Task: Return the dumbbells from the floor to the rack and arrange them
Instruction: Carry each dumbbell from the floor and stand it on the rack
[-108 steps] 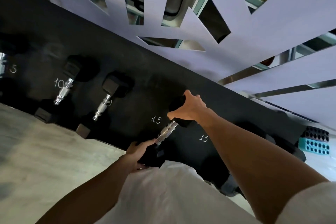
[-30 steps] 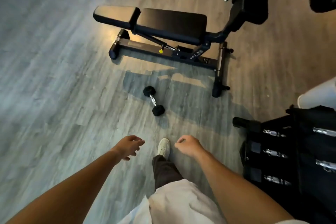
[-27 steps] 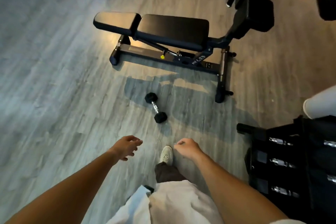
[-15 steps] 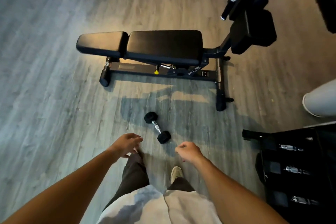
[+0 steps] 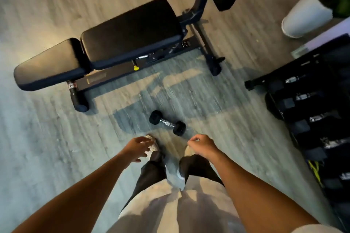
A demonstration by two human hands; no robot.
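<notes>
**Rubber, chrome and wood grain**

The dumbbell (image 5: 167,123) has matt black rubbery heads and a shiny chrome grip. The bench (image 5: 130,32) wears smooth black padding with a dull sheen over a dark metal frame. The floor (image 5: 47,138) looks like grey grained wood; the pot (image 5: 305,17) is smooth white.

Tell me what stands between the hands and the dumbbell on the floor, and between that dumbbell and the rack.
Nothing visible blocks either path. The dumbbell lies on bare floor just ahead of the left hand and right hand, which hold nothing. The bench stands beyond it. Open floor runs from the dumbbell to the rack at right.
</notes>
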